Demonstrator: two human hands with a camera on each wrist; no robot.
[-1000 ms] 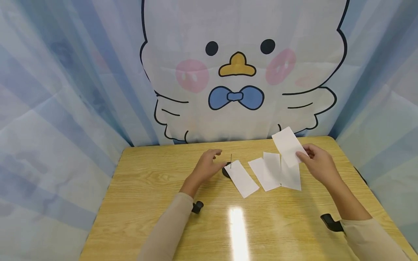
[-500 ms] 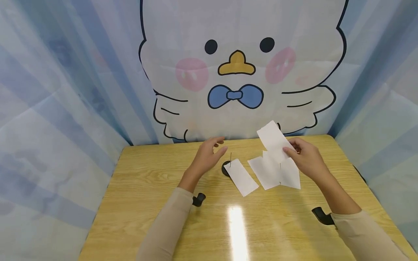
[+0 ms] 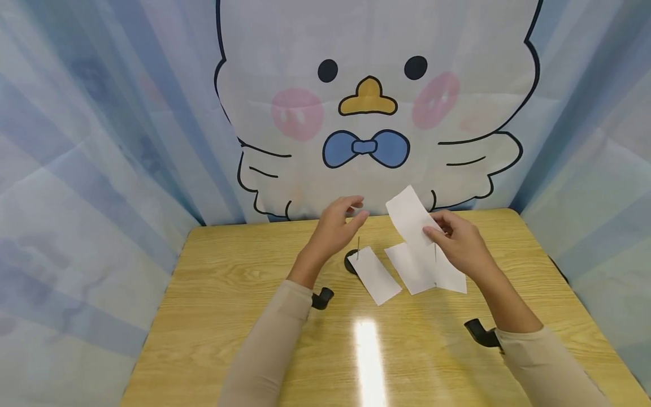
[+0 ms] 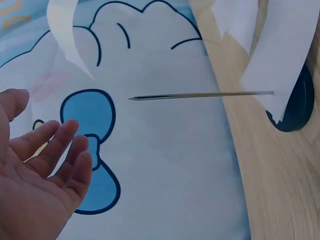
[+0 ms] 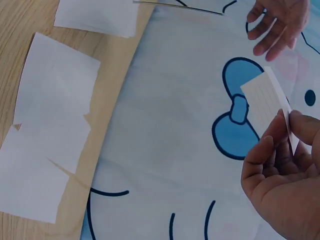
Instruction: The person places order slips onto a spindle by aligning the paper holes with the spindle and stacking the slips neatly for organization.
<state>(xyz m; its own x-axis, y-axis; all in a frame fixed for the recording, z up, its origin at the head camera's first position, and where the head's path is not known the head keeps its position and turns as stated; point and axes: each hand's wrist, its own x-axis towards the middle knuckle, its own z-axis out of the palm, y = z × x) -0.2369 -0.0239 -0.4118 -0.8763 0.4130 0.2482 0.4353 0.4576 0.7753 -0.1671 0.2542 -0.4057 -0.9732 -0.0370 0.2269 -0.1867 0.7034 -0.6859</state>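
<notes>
My right hand pinches a white paper slip between thumb and fingers, raised above the table. In the right wrist view the held slip is seen partly edge-on. Left of it, my left hand hovers empty with loosely bent fingers. Below the hands stands a paper spike with an upright metal pin and a round black base. One white slip is on the pin, low down at its corner, and hides part of the base. The left hand touches neither pin nor paper.
Several loose white slips lie overlapping on the wooden table, right of the spike and partly behind the held slip. A curtain with a cartoon bird hangs at the table's back edge. Black camera mounts stick out from both wrists.
My right hand has carried its slip leftward, over the loose slips and nearer the spike. The left hand has risen and shifted right. The slip on the pin stays put.
</notes>
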